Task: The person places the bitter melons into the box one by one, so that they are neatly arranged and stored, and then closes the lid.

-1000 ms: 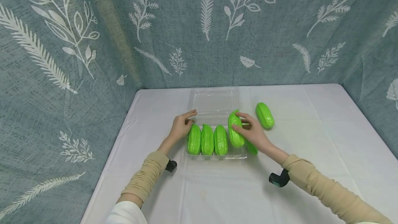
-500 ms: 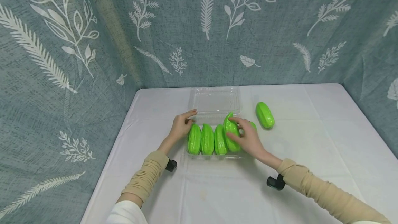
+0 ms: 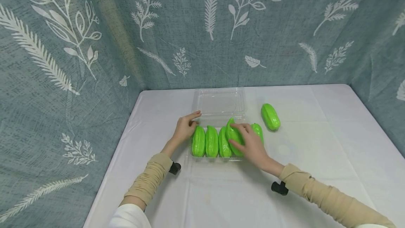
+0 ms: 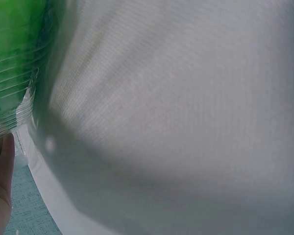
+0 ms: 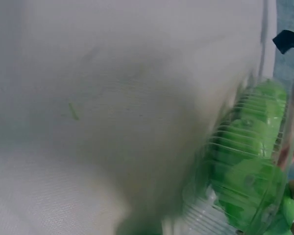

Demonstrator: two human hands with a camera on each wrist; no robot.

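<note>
A clear plastic clamshell box [image 3: 209, 160] lies open on the table, its lid [image 3: 219, 102] folded back. Several bright green, ridged toy gourds [image 3: 198, 141] stand side by side in its tray. My right hand [image 3: 253, 147] grips another green gourd [image 3: 233, 138] between thumb and fingers; it is tilted over the tray's right part and partly hidden by the hand. My left hand [image 3: 185, 129] rests at the tray's back left corner. In the left wrist view a straight finger [image 4: 5, 164] touches the box's ribbed wall [image 4: 19, 98].
One gourd [image 3: 270, 116] lies on the white-clothed table [image 3: 316, 133] at the back right. Another gourd [image 3: 257, 132] lies just right of the box, partly behind the right hand. A blue-green leaf-print curtain [image 3: 202, 59] closes off the back and sides.
My right hand has moved left and down with its gourd, bringing it against the row in the tray. The gourd right of the box shows more now. The left hand stays put.
</note>
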